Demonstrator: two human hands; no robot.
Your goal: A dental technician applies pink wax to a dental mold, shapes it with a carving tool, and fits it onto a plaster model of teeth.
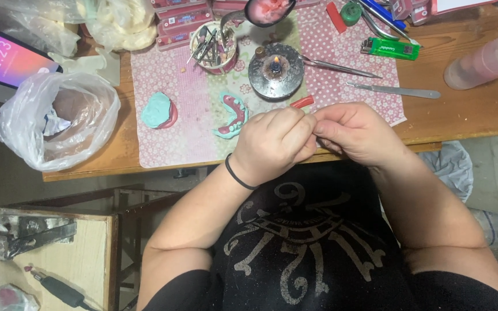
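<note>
My left hand (272, 141) and my right hand (355, 132) meet over the table's front edge, fingers pinched together on a small red wax strip (302, 102) that sticks out above the left fingers. A black band circles my left wrist. Just left of my left hand lies a teal dental cast with pink wax and teeth (231, 115). A second teal cast (158, 110) lies further left. Right behind my hands a small round burner (275, 70) shows a lit flame.
A pink dotted cloth (341, 46) covers the wooden table (462, 115). On it stand a cup of tools (213, 45), metal instruments (393, 90), a green lighter (390, 49) and a pink bottle (485, 62). A plastic bag (59, 118) and a lit phone (7, 57) are at left.
</note>
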